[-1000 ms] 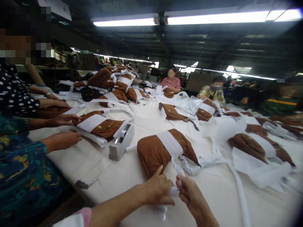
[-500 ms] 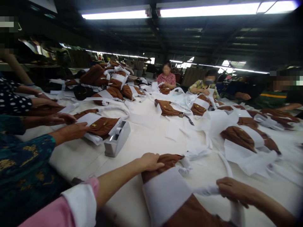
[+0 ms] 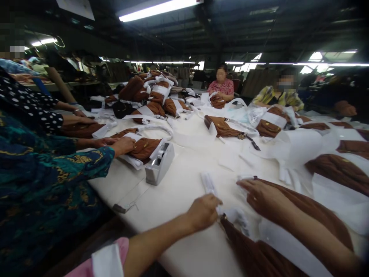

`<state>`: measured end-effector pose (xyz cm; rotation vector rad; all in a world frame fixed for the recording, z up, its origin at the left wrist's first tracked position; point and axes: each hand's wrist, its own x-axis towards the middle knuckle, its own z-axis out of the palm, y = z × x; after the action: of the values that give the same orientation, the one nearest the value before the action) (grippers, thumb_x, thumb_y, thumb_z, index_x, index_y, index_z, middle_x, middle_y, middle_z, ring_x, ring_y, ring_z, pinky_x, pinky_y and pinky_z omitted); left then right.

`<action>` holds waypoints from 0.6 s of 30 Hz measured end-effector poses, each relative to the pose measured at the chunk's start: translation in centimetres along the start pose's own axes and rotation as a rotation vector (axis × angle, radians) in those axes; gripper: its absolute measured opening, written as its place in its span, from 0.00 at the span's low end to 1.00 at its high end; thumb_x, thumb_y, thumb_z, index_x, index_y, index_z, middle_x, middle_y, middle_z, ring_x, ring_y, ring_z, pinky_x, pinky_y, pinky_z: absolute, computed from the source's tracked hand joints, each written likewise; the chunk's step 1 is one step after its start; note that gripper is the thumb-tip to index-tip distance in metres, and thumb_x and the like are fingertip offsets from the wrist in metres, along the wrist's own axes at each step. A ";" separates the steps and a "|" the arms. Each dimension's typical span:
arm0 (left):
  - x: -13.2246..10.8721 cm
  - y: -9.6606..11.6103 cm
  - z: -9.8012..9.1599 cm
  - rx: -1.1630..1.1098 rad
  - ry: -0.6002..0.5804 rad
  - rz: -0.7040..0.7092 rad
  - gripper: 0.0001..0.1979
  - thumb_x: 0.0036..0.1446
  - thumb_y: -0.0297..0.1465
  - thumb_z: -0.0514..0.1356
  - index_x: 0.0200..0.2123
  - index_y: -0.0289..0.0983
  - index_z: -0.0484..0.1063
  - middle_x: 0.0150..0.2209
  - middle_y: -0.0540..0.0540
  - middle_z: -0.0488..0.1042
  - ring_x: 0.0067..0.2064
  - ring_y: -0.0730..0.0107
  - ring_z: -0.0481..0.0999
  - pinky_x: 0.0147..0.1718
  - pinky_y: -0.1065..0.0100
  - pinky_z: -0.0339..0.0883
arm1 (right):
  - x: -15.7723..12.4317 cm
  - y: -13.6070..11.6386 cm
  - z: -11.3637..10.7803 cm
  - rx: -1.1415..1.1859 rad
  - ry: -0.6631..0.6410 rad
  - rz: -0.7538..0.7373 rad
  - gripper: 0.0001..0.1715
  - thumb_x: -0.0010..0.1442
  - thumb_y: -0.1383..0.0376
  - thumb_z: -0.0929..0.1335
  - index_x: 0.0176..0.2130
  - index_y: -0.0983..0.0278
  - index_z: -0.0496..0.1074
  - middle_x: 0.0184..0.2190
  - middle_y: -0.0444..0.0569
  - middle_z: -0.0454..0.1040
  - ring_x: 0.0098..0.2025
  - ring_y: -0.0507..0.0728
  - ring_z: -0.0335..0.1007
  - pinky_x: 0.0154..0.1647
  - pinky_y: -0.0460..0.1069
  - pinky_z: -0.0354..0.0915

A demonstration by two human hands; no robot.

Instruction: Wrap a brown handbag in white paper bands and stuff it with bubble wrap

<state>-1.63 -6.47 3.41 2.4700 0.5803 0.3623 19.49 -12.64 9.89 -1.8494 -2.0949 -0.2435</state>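
Hands swap places on the brown bag

The left hand lay on the bag before; now it is shut on the white strip. The right hand has let the strip go and lies flat and wide on the bag, close by on the worktop.

My long white table runs toward twelve o'clock. A tube light glows at eleven under the dark ceiling, and there are bright windows at two.
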 end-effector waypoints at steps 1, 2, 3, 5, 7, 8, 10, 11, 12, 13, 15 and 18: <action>1.5 -1.1 -1.1 0.103 0.005 0.037 0.24 0.48 0.21 0.52 0.51 0.34 0.63 0.52 0.39 0.66 0.52 0.59 0.65 0.50 0.61 0.59 | -1.9 -1.6 0.5 -0.006 -0.028 -0.048 0.19 0.51 0.68 0.61 0.42 0.60 0.72 0.36 0.49 0.75 0.32 0.56 0.70 0.32 0.49 0.65; 3.0 -2.2 -2.0 0.205 -0.020 0.088 0.28 0.46 0.20 0.53 0.54 0.35 0.60 0.58 0.38 0.57 0.59 0.55 0.56 0.54 0.52 0.52 | -3.8 -3.2 1.2 -0.014 -0.040 -0.063 0.19 0.54 0.65 0.61 0.46 0.60 0.69 0.38 0.50 0.74 0.35 0.57 0.71 0.34 0.49 0.65; 4.4 -3.1 -2.7 0.288 -0.110 0.153 0.30 0.45 0.20 0.55 0.55 0.37 0.58 0.61 0.38 0.51 0.62 0.51 0.49 0.55 0.44 0.44 | -5.7 -4.7 2.0 -0.034 -0.035 -0.050 0.21 0.56 0.61 0.62 0.50 0.61 0.66 0.41 0.51 0.73 0.38 0.59 0.70 0.36 0.50 0.66; 6.6 -4.2 -3.4 0.394 -0.313 0.242 0.29 0.43 0.21 0.59 0.51 0.39 0.61 0.62 0.40 0.48 0.63 0.49 0.44 0.55 0.38 0.34 | -9.2 -6.9 3.9 -0.122 0.083 -0.072 0.32 0.57 0.55 0.60 0.57 0.67 0.58 0.43 0.58 0.72 0.38 0.63 0.70 0.32 0.53 0.66; 7.3 -4.3 -3.7 0.431 -0.437 0.262 0.25 0.40 0.23 0.62 0.45 0.38 0.65 0.58 0.39 0.59 0.60 0.50 0.54 0.56 0.40 0.35 | -11.9 -7.5 5.4 -0.222 0.166 -0.072 0.31 0.60 0.63 0.56 0.61 0.70 0.51 0.39 0.58 0.74 0.33 0.62 0.70 0.32 0.53 0.63; 7.0 -4.0 -3.8 0.438 -0.456 0.244 0.22 0.40 0.24 0.63 0.43 0.37 0.66 0.53 0.38 0.65 0.56 0.51 0.61 0.56 0.43 0.41 | -12.9 -7.2 5.8 -0.250 0.182 -0.107 0.31 0.59 0.68 0.55 0.61 0.70 0.50 0.36 0.56 0.75 0.32 0.60 0.70 0.33 0.53 0.62; 4.9 -3.0 -3.7 0.449 -0.457 0.184 0.18 0.42 0.28 0.63 0.40 0.35 0.67 0.41 0.38 0.73 0.45 0.53 0.72 0.49 0.49 0.57 | -14.3 -5.8 5.8 -0.243 0.147 -0.268 0.29 0.59 0.73 0.54 0.60 0.69 0.54 0.34 0.51 0.75 0.32 0.57 0.69 0.39 0.52 0.59; 3.2 -2.4 -3.6 0.451 -0.463 0.137 0.16 0.44 0.30 0.62 0.39 0.35 0.67 0.36 0.38 0.75 0.39 0.55 0.74 0.43 0.53 0.63 | -14.7 -4.8 5.6 -0.220 0.110 -0.368 0.27 0.59 0.72 0.55 0.58 0.68 0.58 0.36 0.50 0.75 0.35 0.57 0.69 0.43 0.52 0.58; 1.2 -1.6 -3.3 0.445 -0.479 0.089 0.14 0.45 0.33 0.62 0.37 0.35 0.68 0.33 0.39 0.75 0.34 0.56 0.75 0.36 0.57 0.67 | -14.9 -3.8 5.2 -0.196 0.065 -0.452 0.25 0.60 0.71 0.55 0.56 0.67 0.61 0.38 0.49 0.75 0.38 0.57 0.69 0.47 0.53 0.55; -0.9 -0.9 -3.0 0.431 -0.498 0.033 0.14 0.45 0.36 0.61 0.36 0.36 0.68 0.30 0.41 0.75 0.31 0.57 0.75 0.31 0.61 0.67 | -14.9 -2.8 5.0 -0.179 0.029 -0.509 0.23 0.60 0.71 0.55 0.54 0.66 0.64 0.40 0.48 0.74 0.41 0.57 0.68 0.51 0.53 0.52; -4.7 0.4 -2.2 0.296 -0.548 -0.102 0.17 0.43 0.41 0.61 0.35 0.38 0.68 0.29 0.44 0.74 0.30 0.58 0.74 0.26 0.65 0.66 | -14.4 -1.2 4.9 -0.164 0.006 -0.537 0.22 0.60 0.73 0.56 0.51 0.64 0.66 0.43 0.46 0.73 0.44 0.57 0.66 0.56 0.55 0.47; -7.4 1.2 -1.2 0.083 -0.510 -0.222 0.20 0.44 0.48 0.60 0.34 0.37 0.69 0.28 0.45 0.73 0.30 0.58 0.73 0.28 0.64 0.65 | -12.9 0.0 5.8 -0.115 0.068 -0.493 0.23 0.60 0.76 0.57 0.51 0.62 0.66 0.43 0.46 0.73 0.46 0.55 0.65 0.59 0.57 0.46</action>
<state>-8.09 -10.38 4.16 2.4073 0.6451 -0.3770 19.93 -22.58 -0.12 -1.3259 -2.5007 -0.5451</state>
